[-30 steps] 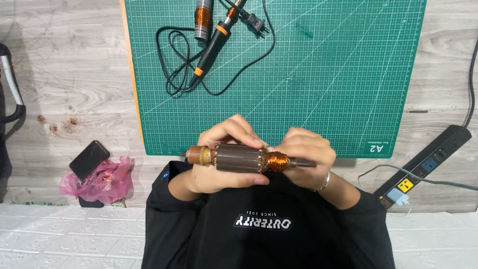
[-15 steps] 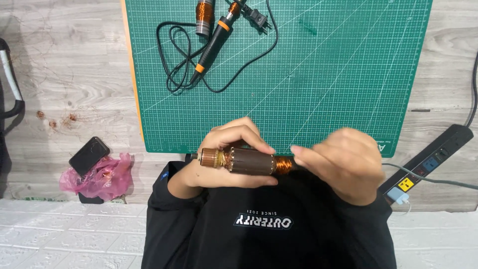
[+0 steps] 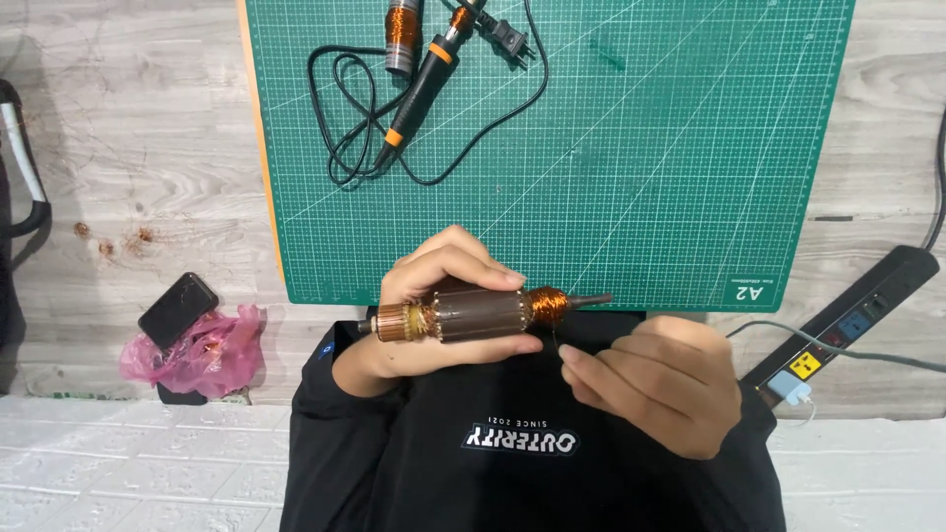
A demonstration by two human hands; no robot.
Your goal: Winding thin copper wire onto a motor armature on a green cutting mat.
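Item: motor armature (image 3: 473,313), copper windings, dark core, held level over the near edge of the green cutting mat (image 3: 690,148). My left hand (image 3: 434,315) wraps it, fingers closed over the top, thumb underneath. My right hand (image 3: 655,384), half a second ago against the shaft end, has now dropped away toward my chest; its fingertips pinch together, on what I cannot tell. On the mat: soldering iron (image 3: 424,84) with black cord, second armature (image 3: 402,34). Left of the mat: phone (image 3: 177,308), pink bag (image 3: 197,350). Right: power strip (image 3: 847,325).

A brown motor armature (image 3: 480,313) with copper windings lies level, shaft pointing right, above the lap.
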